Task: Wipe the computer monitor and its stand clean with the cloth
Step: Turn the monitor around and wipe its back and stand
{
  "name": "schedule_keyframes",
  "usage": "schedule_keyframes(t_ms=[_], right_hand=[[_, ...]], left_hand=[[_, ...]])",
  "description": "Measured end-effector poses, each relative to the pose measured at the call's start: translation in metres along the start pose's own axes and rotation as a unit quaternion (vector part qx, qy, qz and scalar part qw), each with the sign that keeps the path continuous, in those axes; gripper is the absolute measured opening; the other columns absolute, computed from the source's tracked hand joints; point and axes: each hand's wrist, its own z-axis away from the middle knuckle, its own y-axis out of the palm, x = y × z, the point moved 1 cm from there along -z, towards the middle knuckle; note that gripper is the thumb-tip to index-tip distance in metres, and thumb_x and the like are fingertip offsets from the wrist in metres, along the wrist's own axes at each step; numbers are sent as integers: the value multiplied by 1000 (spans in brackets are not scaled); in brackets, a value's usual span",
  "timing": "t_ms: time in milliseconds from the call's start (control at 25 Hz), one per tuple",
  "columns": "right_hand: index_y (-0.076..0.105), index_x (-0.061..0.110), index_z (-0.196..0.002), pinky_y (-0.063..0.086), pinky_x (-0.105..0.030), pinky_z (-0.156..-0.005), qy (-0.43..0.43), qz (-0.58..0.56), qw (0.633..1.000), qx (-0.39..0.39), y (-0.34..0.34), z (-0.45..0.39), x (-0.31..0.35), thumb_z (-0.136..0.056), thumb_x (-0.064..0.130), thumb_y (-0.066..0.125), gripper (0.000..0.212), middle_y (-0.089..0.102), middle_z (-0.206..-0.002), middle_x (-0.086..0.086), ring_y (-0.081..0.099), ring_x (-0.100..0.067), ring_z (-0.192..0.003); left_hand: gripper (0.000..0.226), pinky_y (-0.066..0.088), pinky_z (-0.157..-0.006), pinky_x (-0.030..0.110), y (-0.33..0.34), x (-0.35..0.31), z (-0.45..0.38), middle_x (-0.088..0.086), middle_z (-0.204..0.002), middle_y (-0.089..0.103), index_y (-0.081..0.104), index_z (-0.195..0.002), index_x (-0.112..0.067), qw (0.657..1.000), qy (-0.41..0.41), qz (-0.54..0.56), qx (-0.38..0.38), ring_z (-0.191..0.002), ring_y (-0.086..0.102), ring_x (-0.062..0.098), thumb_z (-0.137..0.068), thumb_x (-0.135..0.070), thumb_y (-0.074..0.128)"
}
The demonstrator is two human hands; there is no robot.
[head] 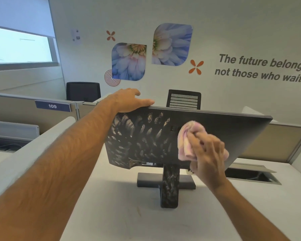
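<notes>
A person cleans the back of a computer monitor (137, 136) standing near the middle of a white desk (129, 220), its rear panel turned toward the camera. The left hand (129, 101) lies over the monitor's top left corner, fingers fairly straight with the thumb stretched along the top edge, steadying it. The right hand (207, 153) grips a bunched pink cloth (189, 138), fingers curled round it, and presses it against the right half of the panel. That right half looks dark and free of marks, so it appears already wiped. The left half is covered with pale, dusty smears, and the stand (169, 185) below, both its upright and part of its base, carries the same blotches. By that showing the job is roughly a third done; the screen side is hidden.
</notes>
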Motion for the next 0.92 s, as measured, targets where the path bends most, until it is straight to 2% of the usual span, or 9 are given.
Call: schedule_keyframes(t_ms=[200, 320, 400, 440, 600, 640, 760, 800, 920], right_hand=[[60, 7, -136, 45, -46, -90, 114, 21, 993, -37, -1, -57, 17, -73, 22, 74, 66, 59, -130, -16, 46, -31, -116], [62, 10, -133, 46, -47, -86, -26, 37, 998, 49, 12, -38, 36, -62, 15, 88, 76, 58, -131, -12, 49, -32, -115], [62, 11, -131, 47, -47, -85, -104, 30, 990, 94, 10, -33, 39, -57, 13, 91, 80, 54, -132, -10, 49, -31, -114], [62, 10, -131, 45, -46, -86, -94, 27, 992, 81, 8, -37, 37, -57, 11, 90, 79, 54, -132, -10, 49, -31, -113], [60, 6, -136, 41, -41, -87, 131, 15, 991, -17, 1, -69, 38, -68, 12, 82, 72, 58, -131, -16, 46, -31, -114], [60, 7, -135, 41, -42, -84, 96, 19, 995, -4, 5, -69, 46, -67, 13, 80, 71, 58, -129, -15, 47, -31, -112], [58, 12, -135, 45, -44, -80, -137, 33, 981, 131, 17, -44, 69, -61, 13, 84, 79, 55, -129, -9, 50, -31, -110], [58, 13, -135, 45, -44, -80, -144, 30, 980, 137, 16, -42, 68, -60, 13, 85, 79, 56, -130, -9, 50, -31, -111], [60, 7, -135, 43, -43, -85, 66, 7, 998, 12, 9, -64, 55, -63, 10, 85, 76, 60, -130, -15, 48, -30, -112]], left_hand=[[125, 39, -108, 56, -6, 33, 3, 3, -144, 54, 52, -137, -29, 998, -5, -59, 0, -127, 52, 29, -50, -108, 11], [122, 43, -101, 54, -6, 40, 3, 2, -127, 63, 61, -118, -29, 997, -4, -76, 9, -110, 58, 26, -47, -109, 2], [121, 43, -100, 52, -7, 38, 4, 2, -127, 63, 61, -121, -28, 996, -3, -88, 4, -111, 57, 25, -51, -107, 2], [120, 43, -99, 51, -7, 37, 5, 2, -129, 62, 60, -123, -28, 996, -4, -93, 3, -112, 57, 25, -53, -106, 2], [115, 41, -100, 49, -8, 38, 8, 3, -133, 60, 58, -129, -27, 995, -11, -101, 6, -117, 56, 26, -60, -103, 6], [116, 40, -102, 50, -8, 38, 8, 3, -134, 60, 58, -130, -27, 995, -14, -104, 4, -118, 55, 26, -60, -103, 6], [116, 39, -102, 51, -8, 38, 9, 2, -136, 59, 56, -132, -27, 993, -17, -113, -4, -121, 54, 27, -60, -104, 7], [115, 38, -102, 51, -7, 39, 9, 2, -137, 59, 56, -132, -28, 993, -17, -113, -7, -122, 54, 27, -61, -103, 7], [120, 39, -104, 55, -6, 39, 7, 3, -135, 60, 56, -131, -27, 994, -10, -108, -7, -120, 55, 28, -56, -105, 4]])
